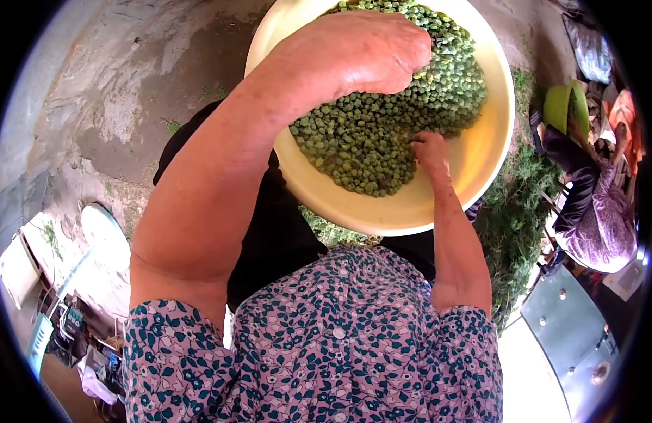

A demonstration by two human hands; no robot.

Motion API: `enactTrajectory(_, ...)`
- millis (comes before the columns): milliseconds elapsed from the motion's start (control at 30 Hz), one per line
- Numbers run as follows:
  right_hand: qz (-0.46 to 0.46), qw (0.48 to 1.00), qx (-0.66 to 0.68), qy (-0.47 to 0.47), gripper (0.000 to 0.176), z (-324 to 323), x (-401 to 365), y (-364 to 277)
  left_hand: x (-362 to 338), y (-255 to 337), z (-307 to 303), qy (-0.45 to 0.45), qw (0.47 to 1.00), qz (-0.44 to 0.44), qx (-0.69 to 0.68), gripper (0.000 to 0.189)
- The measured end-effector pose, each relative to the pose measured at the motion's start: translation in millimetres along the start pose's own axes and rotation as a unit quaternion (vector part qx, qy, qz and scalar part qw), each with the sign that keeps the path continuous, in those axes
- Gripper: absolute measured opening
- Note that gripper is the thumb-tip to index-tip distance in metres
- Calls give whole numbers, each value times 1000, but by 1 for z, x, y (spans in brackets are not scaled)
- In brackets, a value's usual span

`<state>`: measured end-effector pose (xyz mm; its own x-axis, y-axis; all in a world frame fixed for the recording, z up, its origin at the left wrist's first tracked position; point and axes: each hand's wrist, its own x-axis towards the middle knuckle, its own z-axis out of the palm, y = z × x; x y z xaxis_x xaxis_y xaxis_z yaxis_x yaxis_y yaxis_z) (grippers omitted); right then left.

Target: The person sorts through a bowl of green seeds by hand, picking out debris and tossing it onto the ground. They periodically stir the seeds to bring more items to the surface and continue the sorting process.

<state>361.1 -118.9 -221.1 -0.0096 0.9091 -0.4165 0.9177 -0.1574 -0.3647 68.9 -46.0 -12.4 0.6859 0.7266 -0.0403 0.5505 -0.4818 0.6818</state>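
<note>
A wide cream basin holds a heap of small green pods or buds. Over the upper part of the heap is my left hand, its back turned to the camera and its fingers curled under; whatever it holds is hidden. Lower down, by the right edge of the heap, my right hand has its thumb and fingers pressed together. Anything between them is too small to name. Pale basin floor shows to the right of this hand.
Another person in a patterned top sits at the right beside a green basin. Leafy green stems lie between us. A glass-topped table stands at lower right. Bags and clutter are at lower left.
</note>
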Motion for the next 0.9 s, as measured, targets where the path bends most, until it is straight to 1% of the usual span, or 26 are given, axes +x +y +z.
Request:
enactTrajectory(67, 72, 994, 54, -57, 15, 2, 0, -6, 3, -13, 12, 26, 995, 73, 56, 15)
enactTrajectory(100, 27, 998, 17, -51, 17, 2, -4, -10, 4, -8, 11, 26, 995, 73, 55, 15)
enactTrajectory(133, 27, 998, 17, -51, 17, 6, -6, -13, 7, -2, 9, 15, 996, 20, 81, 11)
enactTrajectory(167, 52, 997, -17, -58, 17, 11, -6, -14, 8, 2, 7, 3, 994, -33, 105, 13)
enactTrajectory(200, 78, 994, -51, -64, 17, 14, -6, -16, 8, 2, 7, 4, 994, -33, 106, 13)
enactTrajectory(233, 76, 994, -50, -64, 17, 14, -6, -17, 7, 1, 7, -9, 994, -42, 102, 18)
enactTrajectory(267, 81, 995, -36, -52, 16, 14, -6, -17, 6, 1, 8, -22, 994, -50, 96, 24)
enactTrajectory(333, 84, 995, -21, -40, 16, 13, -6, -20, 5, 5, 4, -32, 992, -58, 103, 24)
enactTrajectory(400, 66, 997, 19, 44, 16, 12, -5, -24, 4, 6, 3, -43, 991, -67, 109, 24)
enactTrajectory(433, 65, 997, 19, 43, 16, 13, -5, -26, 4, 6, 3, -44, 991, -67, 105, 25)
enactTrajectory(500, 49, 992, 73, 89, 17, 15, -3, -27, 6, 6, 3, -45, 991, -68, 102, 25)
enactTrajectory(600, 28, 990, 98, 98, 20, 22, 0, -25, 8, 3, 5, -66, 989, -78, 107, 25)
enactTrajectory(667, 21, 990, 82, 112, 22, 26, 0, -24, 3, -1, 6, -2, 996, -11, 87, 25)
enactTrajectory(700, 14, 990, 66, 126, 23, 28, -1, -24, 4, 1, 6, -2, 996, -12, 87, 25)
enactTrajectory(733, 14, 990, 66, 126, 23, 32, -1, -24, 6, 4, 6, -13, 995, -35, 90, 24)
enactTrajectory(767, 19, 986, 88, 138, 25, 37, -2, -24, 6, 6, 5, -24, 994, -58, 93, 24)
enactTrajectory(833, 25, 982, 110, 150, 28, 41, -2, -27, 4, 8, 5, -16, 993, -62, 95, 24)
enactTrajectory(900, 18, 989, 69, 133, 28, 41, -2, -29, 5, 10, 4, -9, 993, -66, 97, 24)
